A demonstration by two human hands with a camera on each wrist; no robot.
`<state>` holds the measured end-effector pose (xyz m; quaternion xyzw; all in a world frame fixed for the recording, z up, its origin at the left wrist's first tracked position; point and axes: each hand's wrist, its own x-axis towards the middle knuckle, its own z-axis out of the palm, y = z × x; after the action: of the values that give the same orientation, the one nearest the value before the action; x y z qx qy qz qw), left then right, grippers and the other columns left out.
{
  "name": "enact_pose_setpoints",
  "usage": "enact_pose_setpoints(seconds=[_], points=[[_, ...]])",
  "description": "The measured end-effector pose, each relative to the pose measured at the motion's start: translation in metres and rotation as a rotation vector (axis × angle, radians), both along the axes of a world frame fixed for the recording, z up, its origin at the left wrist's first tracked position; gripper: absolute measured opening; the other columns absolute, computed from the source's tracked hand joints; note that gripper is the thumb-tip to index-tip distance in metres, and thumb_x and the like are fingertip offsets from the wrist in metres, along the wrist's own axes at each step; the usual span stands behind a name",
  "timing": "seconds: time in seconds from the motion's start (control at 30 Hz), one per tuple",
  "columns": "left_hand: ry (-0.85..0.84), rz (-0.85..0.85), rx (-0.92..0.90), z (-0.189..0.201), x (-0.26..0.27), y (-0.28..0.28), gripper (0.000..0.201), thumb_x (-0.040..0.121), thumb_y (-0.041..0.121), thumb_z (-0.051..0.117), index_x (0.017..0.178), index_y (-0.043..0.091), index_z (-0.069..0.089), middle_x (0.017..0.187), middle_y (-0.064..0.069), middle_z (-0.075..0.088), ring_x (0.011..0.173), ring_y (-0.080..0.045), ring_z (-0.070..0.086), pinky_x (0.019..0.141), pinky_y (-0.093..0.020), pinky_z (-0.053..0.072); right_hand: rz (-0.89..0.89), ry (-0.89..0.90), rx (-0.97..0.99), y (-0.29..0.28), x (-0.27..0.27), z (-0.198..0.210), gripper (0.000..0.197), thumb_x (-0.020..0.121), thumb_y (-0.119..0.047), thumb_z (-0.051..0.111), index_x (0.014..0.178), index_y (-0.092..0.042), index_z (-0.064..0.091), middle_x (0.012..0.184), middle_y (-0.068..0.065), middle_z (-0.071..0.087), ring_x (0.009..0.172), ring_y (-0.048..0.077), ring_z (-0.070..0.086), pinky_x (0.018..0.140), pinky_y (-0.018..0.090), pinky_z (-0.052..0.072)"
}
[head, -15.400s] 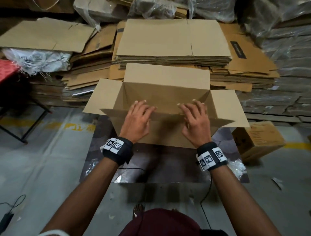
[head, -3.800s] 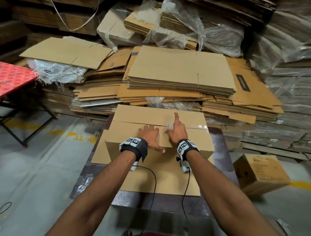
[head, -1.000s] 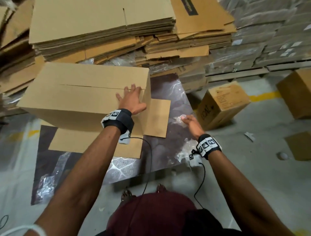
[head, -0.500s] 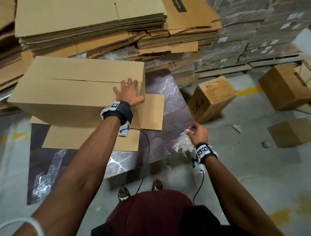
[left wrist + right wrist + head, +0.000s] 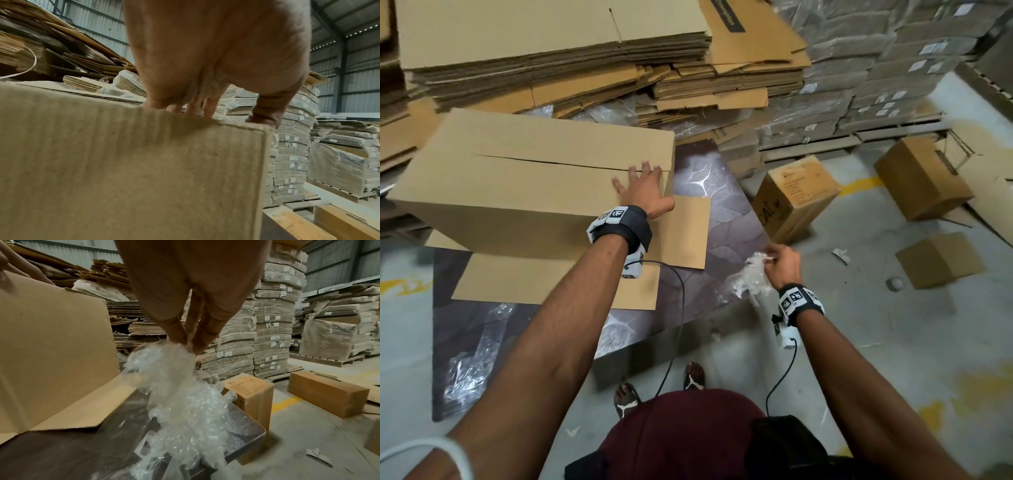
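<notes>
Cardboard fills most of the scene. A large brown box (image 5: 517,185) stands on the far left part of a dark marbled table (image 5: 717,192). Its two top flaps are folded shut, with an open seam running between them. Two lower flaps (image 5: 688,233) lie flat on the tabletop, one sticking out toward the near side and one toward the right.

The left hand (image 5: 645,192) lies palm down on top of the box at its near right corner. Its fingers are straight and slightly spread, pressing on the near top flap and curling around nothing. From the left wrist, the fingertips touch the top edge of the box wall.

The right hand (image 5: 784,265) hangs over the table's right edge, well apart from the box. Its thumb and fingers are drawn together in a tight pinch on a crumpled wad of clear plastic (image 5: 751,282). The wad dangles below the hand toward the table's near right corner; whether its lower end rests on the tabletop I cannot tell.

Behind the box, on the far side, sits a tall stack of flattened cartons (image 5: 534,44). To the far right stand wrapped bundles (image 5: 876,68). On the floor just right of the table a printed carton (image 5: 794,195) sits tilted, and a longer carton (image 5: 921,178) lies farther right.
</notes>
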<state>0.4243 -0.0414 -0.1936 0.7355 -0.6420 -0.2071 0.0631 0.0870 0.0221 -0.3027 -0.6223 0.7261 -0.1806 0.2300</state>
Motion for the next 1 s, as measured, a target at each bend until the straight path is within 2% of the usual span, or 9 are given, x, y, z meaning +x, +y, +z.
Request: enact_pose_setpoints(seconds=[0.13, 0.27, 0.33, 0.4, 0.53, 0.7, 0.8, 0.9, 1.0], points=[[0.013, -0.017, 0.008, 0.005, 0.006, 0.013, 0.091, 0.071, 0.027, 0.066, 0.154, 0.021, 0.033, 0.171, -0.006, 0.011, 0.156, -0.035, 0.005, 0.117, -0.073, -0.001, -0.069, 0.067, -0.076, 0.012, 0.012, 0.007, 0.025, 0.083, -0.001, 0.069, 0.098, -0.018, 0.079, 0.104, 0.003, 0.067, 0.088, 0.028, 0.069, 0.084, 0.038, 0.058], [0.038, -0.031, 0.016, 0.010, 0.014, 0.027, 0.092, 0.069, 0.026, 0.066, 0.154, 0.021, 0.033, 0.170, -0.005, 0.011, 0.157, -0.035, 0.005, 0.118, -0.073, -0.002, -0.132, -0.011, -0.118, 0.020, 0.035, 0.025, 0.022, 0.087, -0.005, 0.069, 0.105, -0.015, 0.077, 0.115, 0.006, 0.064, 0.096, 0.027, 0.067, 0.089, 0.039, 0.057], [0.050, -0.045, 0.025, 0.010, 0.018, 0.035, 0.094, 0.068, 0.025, 0.066, 0.155, 0.021, 0.032, 0.171, -0.005, 0.011, 0.157, -0.034, 0.004, 0.118, -0.073, -0.003, -0.066, -0.060, -0.140, 0.021, 0.059, 0.037, 0.025, 0.089, -0.003, 0.067, 0.109, -0.014, 0.076, 0.117, 0.006, 0.062, 0.097, 0.022, 0.064, 0.089, 0.026, 0.051], [0.066, -0.070, 0.036, 0.012, 0.023, 0.044, 0.095, 0.069, 0.025, 0.068, 0.157, 0.022, 0.030, 0.171, -0.005, 0.010, 0.157, -0.034, 0.004, 0.118, -0.073, -0.003, 0.075, -0.086, -0.178, 0.019, 0.091, 0.052, 0.028, 0.091, 0.001, 0.064, 0.112, -0.013, 0.075, 0.114, 0.003, 0.058, 0.090, 0.013, 0.057, 0.082, 0.013, 0.042], [0.108, -0.112, 0.083, 0.018, 0.039, 0.072, 0.097, 0.072, 0.019, 0.070, 0.159, 0.023, 0.028, 0.172, -0.003, 0.008, 0.158, -0.030, 0.002, 0.120, -0.069, -0.004, 0.316, -0.158, -0.229, 0.007, 0.158, 0.068, 0.029, 0.089, -0.002, 0.069, 0.114, -0.017, 0.074, 0.114, 0.006, 0.053, 0.087, 0.014, 0.055, 0.086, 0.029, 0.053], [0.134, -0.175, 0.139, 0.019, 0.071, 0.115, 0.101, 0.070, 0.012, 0.074, 0.159, 0.030, 0.030, 0.172, 0.005, 0.007, 0.158, -0.020, -0.001, 0.123, -0.061, -0.008, 0.483, -0.161, -0.330, 0.007, 0.216, 0.083, 0.058, 0.077, -0.002, 0.073, 0.130, -0.021, 0.061, 0.130, 0.007, 0.045, 0.120, 0.025, 0.047, 0.104, 0.046, 0.047], [0.212, -0.180, 0.167, 0.015, 0.101, 0.143, 0.102, 0.071, 0.008, 0.076, 0.157, 0.039, 0.033, 0.169, 0.016, 0.009, 0.157, -0.018, -0.004, 0.125, -0.050, -0.011, 0.647, 0.003, -0.351, 0.007, 0.231, 0.084, 0.071, 0.076, -0.033, 0.085, 0.139, -0.037, 0.053, 0.152, 0.002, 0.035, 0.135, 0.035, 0.031, 0.112, 0.057, 0.032], [0.296, -0.149, 0.257, 0.016, 0.134, 0.169, 0.104, 0.070, 0.001, 0.076, 0.151, 0.053, 0.037, 0.168, 0.022, 0.008, 0.157, -0.023, -0.008, 0.125, -0.048, -0.003, 0.823, 0.094, -0.256, 0.004, 0.241, 0.080, 0.083, 0.073, -0.072, 0.075, 0.146, -0.048, 0.045, 0.164, -0.002, 0.021, 0.148, 0.044, 0.013, 0.116, 0.066, 0.015], [0.331, -0.161, 0.304, 0.018, 0.164, 0.187, 0.109, 0.065, 0.000, 0.077, 0.143, 0.066, 0.039, 0.166, 0.028, 0.009, 0.157, -0.021, -0.007, 0.126, -0.059, 0.002, 0.984, 0.060, -0.218, 0.006, 0.255, 0.084, 0.093, 0.068, -0.090, 0.059, 0.148, -0.045, 0.043, 0.162, 0.001, 0.028, 0.149, 0.037, 0.025, 0.118, 0.065, 0.023]])
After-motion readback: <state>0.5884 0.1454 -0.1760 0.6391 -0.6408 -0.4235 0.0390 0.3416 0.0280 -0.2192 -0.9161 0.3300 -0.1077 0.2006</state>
